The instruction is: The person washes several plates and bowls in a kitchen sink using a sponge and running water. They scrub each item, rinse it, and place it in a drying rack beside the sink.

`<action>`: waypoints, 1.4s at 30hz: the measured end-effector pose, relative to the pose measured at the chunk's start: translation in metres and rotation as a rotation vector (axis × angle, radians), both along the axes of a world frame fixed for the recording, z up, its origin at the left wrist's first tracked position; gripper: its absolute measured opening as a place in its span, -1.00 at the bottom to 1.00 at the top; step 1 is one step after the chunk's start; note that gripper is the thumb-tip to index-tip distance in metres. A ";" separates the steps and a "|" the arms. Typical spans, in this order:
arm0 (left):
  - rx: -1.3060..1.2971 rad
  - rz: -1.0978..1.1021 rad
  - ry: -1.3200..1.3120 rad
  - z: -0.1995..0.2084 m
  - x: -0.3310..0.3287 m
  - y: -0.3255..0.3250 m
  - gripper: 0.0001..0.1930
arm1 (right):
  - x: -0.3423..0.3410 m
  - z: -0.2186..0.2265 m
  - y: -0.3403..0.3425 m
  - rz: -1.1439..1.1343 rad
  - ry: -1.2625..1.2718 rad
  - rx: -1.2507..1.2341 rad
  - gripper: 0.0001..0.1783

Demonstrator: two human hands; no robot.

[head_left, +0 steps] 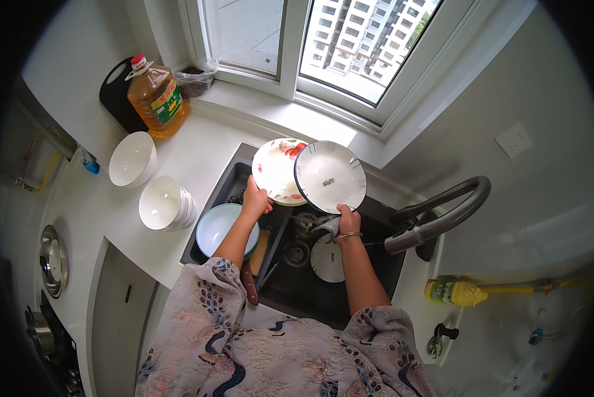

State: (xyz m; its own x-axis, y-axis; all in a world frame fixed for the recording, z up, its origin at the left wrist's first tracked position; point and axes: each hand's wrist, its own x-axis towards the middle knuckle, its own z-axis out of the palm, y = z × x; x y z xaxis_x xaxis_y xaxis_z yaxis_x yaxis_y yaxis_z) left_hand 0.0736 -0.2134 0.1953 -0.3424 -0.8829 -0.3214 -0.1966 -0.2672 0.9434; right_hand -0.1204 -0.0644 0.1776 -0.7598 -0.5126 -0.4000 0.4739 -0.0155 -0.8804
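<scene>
Over the dark double sink [393, 264], my left hand [255, 198] is closed on the near edge of a floral plate [272, 171]. My right hand [348, 220] grips the lower rim of a white plate with a dark edge [330, 173], which overlaps the floral one. A grey cloth [329, 226] hangs by my right fingers; whether they hold it too is unclear. Below, another white plate [327, 260] lies in the right basin. A white bowl with a blue rim [219, 225] sits in the left basin, partly behind my left forearm.
Right of the sink arches a dark faucet [443, 221]. A knife with a wooden handle [248, 283] lies at the front. On the left counter stand stacked white bowls [162, 204], one large white bowl [133, 159] and an oil jug [156, 99]. A yellow-capped bottle [454, 292] is at right.
</scene>
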 end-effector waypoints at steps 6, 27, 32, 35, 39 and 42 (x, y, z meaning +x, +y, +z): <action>0.042 -0.078 -0.065 -0.003 0.000 -0.010 -0.54 | 0.002 0.003 -0.020 0.085 0.049 0.128 -0.66; 0.288 0.036 0.174 -0.006 0.017 -0.014 -0.43 | 0.001 -0.017 -0.084 0.369 0.532 0.480 -0.45; 0.305 0.041 0.176 -0.003 0.018 -0.012 -0.41 | 0.014 -0.001 -0.074 0.251 0.622 0.569 -0.42; 0.302 0.006 0.193 -0.002 0.017 -0.012 -0.39 | 0.011 -0.002 -0.076 0.266 0.667 0.591 -0.44; 0.296 0.014 0.156 0.004 0.015 -0.005 -0.37 | 0.015 0.030 -0.078 0.444 0.771 0.799 -0.48; 0.258 -0.019 0.125 0.007 0.011 -0.002 -0.36 | 0.011 0.057 -0.084 0.646 0.752 0.958 -0.51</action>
